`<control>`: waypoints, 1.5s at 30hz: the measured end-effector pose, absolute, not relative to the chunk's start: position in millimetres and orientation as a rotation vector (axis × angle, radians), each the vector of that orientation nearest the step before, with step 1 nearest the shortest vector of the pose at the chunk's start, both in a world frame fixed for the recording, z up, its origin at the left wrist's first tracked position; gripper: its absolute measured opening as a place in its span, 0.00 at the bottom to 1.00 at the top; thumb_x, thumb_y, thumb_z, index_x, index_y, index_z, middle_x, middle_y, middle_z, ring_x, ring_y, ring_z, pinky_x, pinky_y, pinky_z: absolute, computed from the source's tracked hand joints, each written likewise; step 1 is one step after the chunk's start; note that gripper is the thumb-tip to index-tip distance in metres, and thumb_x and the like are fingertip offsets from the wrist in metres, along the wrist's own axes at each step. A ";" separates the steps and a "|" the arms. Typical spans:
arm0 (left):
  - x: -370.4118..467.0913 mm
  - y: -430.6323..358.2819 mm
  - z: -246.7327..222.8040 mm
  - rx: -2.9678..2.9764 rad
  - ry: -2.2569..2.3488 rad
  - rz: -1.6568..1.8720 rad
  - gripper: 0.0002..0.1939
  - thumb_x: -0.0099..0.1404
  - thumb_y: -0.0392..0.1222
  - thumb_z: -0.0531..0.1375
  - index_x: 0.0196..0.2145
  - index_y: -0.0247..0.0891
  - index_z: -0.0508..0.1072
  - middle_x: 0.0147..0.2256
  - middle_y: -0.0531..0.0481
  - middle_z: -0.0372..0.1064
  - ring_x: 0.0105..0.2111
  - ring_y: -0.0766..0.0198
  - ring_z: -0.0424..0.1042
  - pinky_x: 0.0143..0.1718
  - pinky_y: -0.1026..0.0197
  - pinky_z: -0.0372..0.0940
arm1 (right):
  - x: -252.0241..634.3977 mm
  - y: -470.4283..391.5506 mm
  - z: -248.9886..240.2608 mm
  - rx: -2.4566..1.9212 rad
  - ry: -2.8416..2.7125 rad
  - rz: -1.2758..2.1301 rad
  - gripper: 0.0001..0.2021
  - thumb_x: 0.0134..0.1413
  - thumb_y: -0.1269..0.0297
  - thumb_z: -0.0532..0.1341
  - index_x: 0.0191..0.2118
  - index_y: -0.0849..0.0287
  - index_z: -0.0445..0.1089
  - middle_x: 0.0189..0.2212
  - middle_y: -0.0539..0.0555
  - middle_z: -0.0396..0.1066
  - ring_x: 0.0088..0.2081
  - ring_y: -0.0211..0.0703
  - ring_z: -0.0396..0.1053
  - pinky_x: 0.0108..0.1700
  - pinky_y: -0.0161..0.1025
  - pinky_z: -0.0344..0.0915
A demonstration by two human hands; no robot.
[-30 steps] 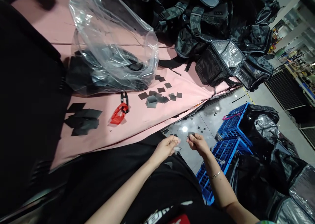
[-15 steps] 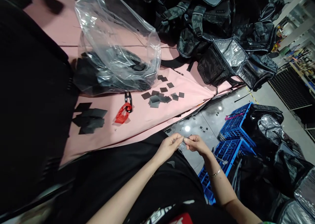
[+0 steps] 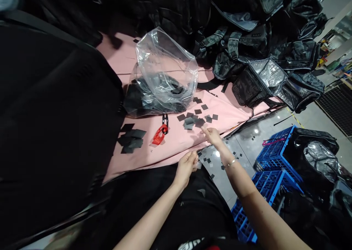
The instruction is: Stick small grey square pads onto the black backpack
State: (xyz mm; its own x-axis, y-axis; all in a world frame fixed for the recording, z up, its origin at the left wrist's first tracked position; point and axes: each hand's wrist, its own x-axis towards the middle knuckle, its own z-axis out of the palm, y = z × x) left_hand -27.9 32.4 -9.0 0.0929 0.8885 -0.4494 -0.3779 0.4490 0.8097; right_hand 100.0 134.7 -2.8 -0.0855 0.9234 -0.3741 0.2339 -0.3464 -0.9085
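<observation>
My left hand (image 3: 187,168) is closed above my dark-clothed lap. A small translucent piece (image 3: 198,165) shows at its fingers; its kind is unclear. My right hand (image 3: 212,136) is at the edge of the pink-covered table (image 3: 173,153). Its fingertips are pressed together beside a dark square patch (image 3: 200,122), and whether anything is between them is hidden. Several more dark squares (image 3: 189,123) lie scattered and overlapping there. Further left are black thread snips (image 3: 165,123) with a red strip (image 3: 158,135) tied on, and a pile of larger dark pieces (image 3: 132,140).
A clear plastic bag (image 3: 167,59) with dark contents stands on the table. Camouflage bags (image 3: 247,87) crowd its far side, and a large black bag (image 3: 60,125) fills the left. Blue crates (image 3: 277,151) stand on the floor at right, with dark scraps (image 3: 222,167) lying nearby.
My hands were together at the fingertips and are now apart. The right has moved up to the squares on the table, while the left stays low, closed. The view has shifted.
</observation>
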 end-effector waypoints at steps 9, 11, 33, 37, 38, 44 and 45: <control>-27.3 30.3 -14.0 0.521 1.068 1.014 0.19 0.54 0.52 0.60 0.21 0.35 0.60 0.17 0.60 0.53 0.14 0.78 0.47 0.16 0.71 0.43 | 121.2 94.8 0.9 -1.254 -0.813 1.826 0.16 0.41 0.57 0.67 0.34 0.63 0.66 0.24 0.51 0.69 0.23 0.34 0.65 0.26 0.33 0.61; -23.8 29.0 -13.7 0.536 1.045 1.007 0.18 0.53 0.52 0.61 0.21 0.35 0.62 0.18 0.59 0.54 0.15 0.77 0.48 0.16 0.70 0.44 | 128.1 74.2 0.1 -1.216 -0.863 1.823 0.17 0.40 0.57 0.67 0.33 0.64 0.67 0.23 0.51 0.69 0.20 0.32 0.61 0.21 0.31 0.56; -17.7 25.6 -3.5 0.520 1.103 1.017 0.12 0.49 0.44 0.62 0.21 0.35 0.64 0.20 0.55 0.62 0.17 0.74 0.56 0.20 0.68 0.52 | 155.5 9.9 3.0 -1.263 -0.850 1.788 0.20 0.41 0.48 0.64 0.33 0.62 0.68 0.20 0.48 0.63 0.18 0.31 0.54 0.20 0.31 0.47; -18.2 24.5 -1.8 0.450 1.010 0.925 0.15 0.45 0.41 0.64 0.18 0.35 0.59 0.27 0.49 0.69 0.17 0.76 0.56 0.18 0.69 0.50 | 156.1 12.1 -5.8 -1.446 -0.907 1.667 0.22 0.41 0.43 0.62 0.24 0.61 0.65 0.10 0.42 0.49 0.13 0.27 0.40 0.17 0.32 0.36; -17.6 23.6 -0.9 0.440 0.982 0.907 0.15 0.45 0.41 0.64 0.19 0.35 0.59 0.25 0.51 0.68 0.16 0.77 0.54 0.17 0.69 0.48 | 154.7 13.1 -6.4 -1.463 -0.920 1.634 0.23 0.41 0.42 0.62 0.22 0.61 0.64 0.09 0.41 0.46 0.13 0.27 0.38 0.17 0.32 0.35; -13.9 20.3 8.6 0.575 0.957 0.842 0.13 0.50 0.45 0.63 0.31 0.36 0.67 0.16 0.62 0.53 0.14 0.77 0.46 0.16 0.70 0.41 | 141.7 19.4 -4.8 -1.456 -1.020 1.617 0.24 0.41 0.41 0.62 0.21 0.61 0.64 0.09 0.40 0.44 0.13 0.26 0.39 0.17 0.31 0.37; -13.9 20.9 9.3 0.650 0.993 0.840 0.14 0.50 0.47 0.64 0.30 0.36 0.68 0.16 0.61 0.52 0.14 0.76 0.46 0.16 0.70 0.42 | 140.1 19.9 -4.6 -1.448 -1.040 1.628 0.24 0.41 0.41 0.62 0.22 0.61 0.64 0.09 0.40 0.44 0.13 0.27 0.39 0.17 0.31 0.37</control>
